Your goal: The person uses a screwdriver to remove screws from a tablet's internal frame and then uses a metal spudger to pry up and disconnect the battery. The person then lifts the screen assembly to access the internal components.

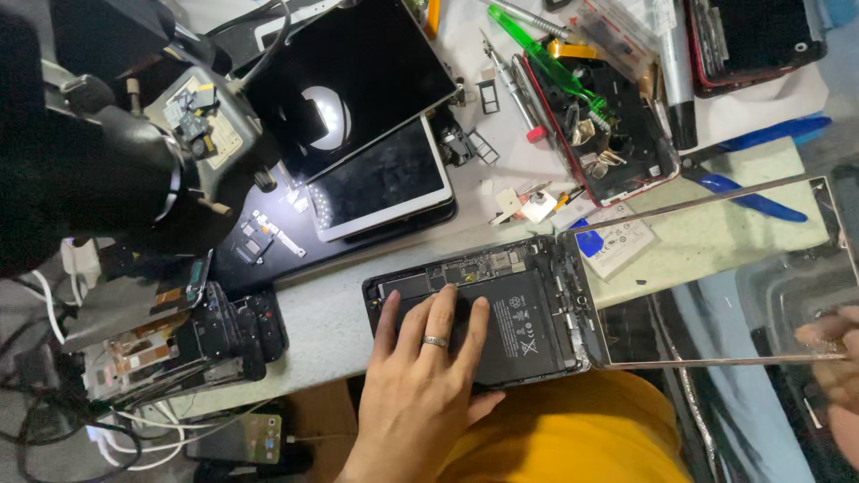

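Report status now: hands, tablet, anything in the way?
Left hand flat on open tablet. Right hand holds lifted screen at far edge. White tablet beyond, apart.

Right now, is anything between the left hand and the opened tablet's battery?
Nothing visible. The left hand lies flat on the black battery inside the opened tablet. The right hand holds the lifted screen panel, hinged off to the right, clear of the battery.

There is just the one view, worn on the person's head: it looks steeply down, close over the table (340,304) edge and the person's lap, reaching back across the cluttered far side.
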